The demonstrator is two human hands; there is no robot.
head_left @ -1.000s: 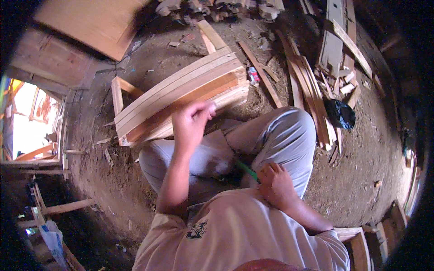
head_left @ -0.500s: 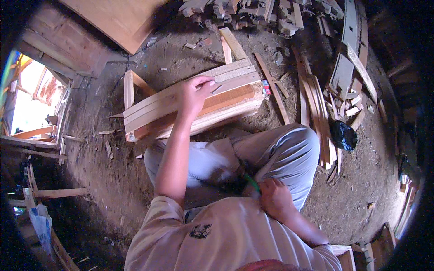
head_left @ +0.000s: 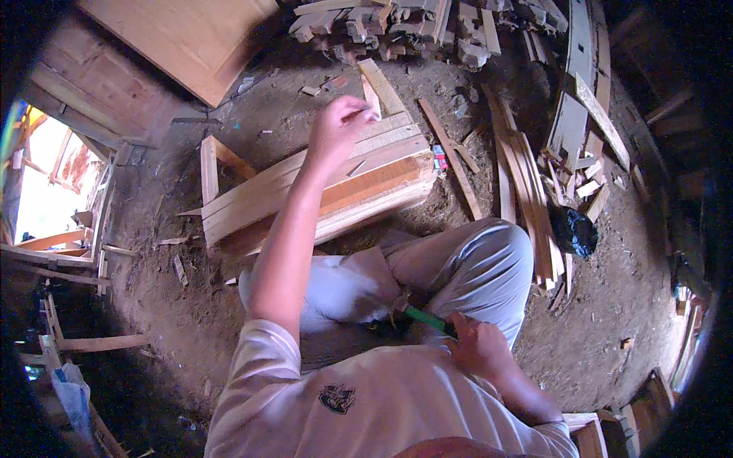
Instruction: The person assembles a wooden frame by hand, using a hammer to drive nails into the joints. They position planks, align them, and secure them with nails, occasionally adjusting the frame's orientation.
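Planks lie stacked in the middle of the frame: your wooden frame (head_left: 321,195) sits on the dirt floor (head_left: 618,305) just past your knees, a long open box of pale boards whose inside is mostly covered by the boards laid across it, so you cannot tell what it holds. Your left hand (head_left: 336,130) is raised over its upper right end, arm stretched out from the lower centre of the frame, fingers drawn together and pinching a small pale piece of wood (head_left: 372,99) at the tips. That piece stands up above the frame's far edge; whether it touches the boards cannot be told.

Your right hand (head_left: 477,347) rests low in the frame, right of centre, against your lap, fingers curled and closed around a green-handled tool (head_left: 424,319) whose shaft points up and left toward your knee. Its working end is hidden in the folds of your trousers.

Loose wood strips (head_left: 527,191) lie in a bundle to the right of the frame, a heap of offcuts (head_left: 412,27) fills the top centre, and a large flat panel (head_left: 183,38) leans at the upper left.
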